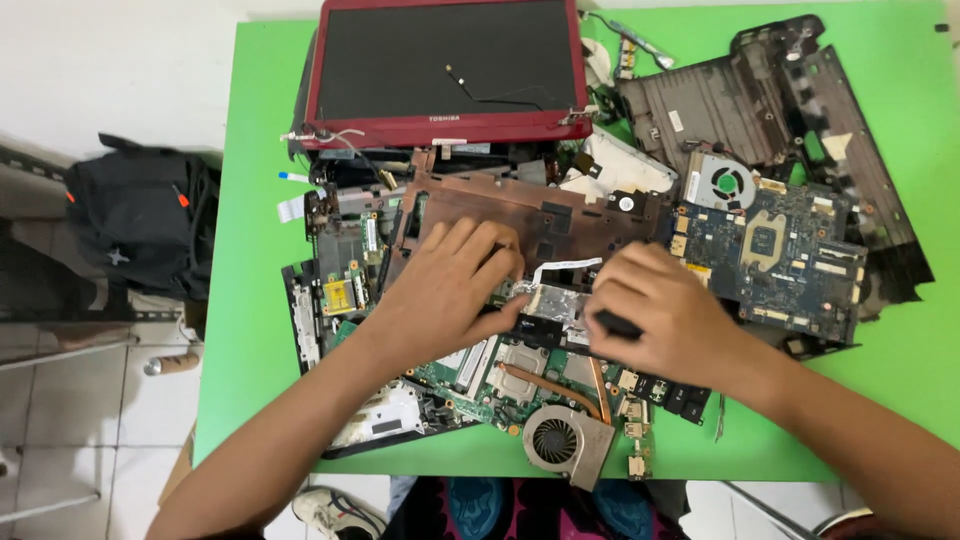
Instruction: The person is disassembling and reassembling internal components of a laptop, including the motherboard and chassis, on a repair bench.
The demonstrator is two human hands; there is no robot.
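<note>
Both hands rest on a green motherboard lying near the front edge of the green surface, its long axis running left to right. The left hand presses flat, fingers extended, gripping nothing. The right hand curls around a small dark part. Bare surface lies open at left.

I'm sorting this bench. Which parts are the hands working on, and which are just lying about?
In hand:
- left hand, pressing on the green circuit board
- right hand, its grip closed on a small black part
- silver foil-covered piece between the hands

Lying about:
- red laptop screen
- blue motherboard
- black bag
</note>
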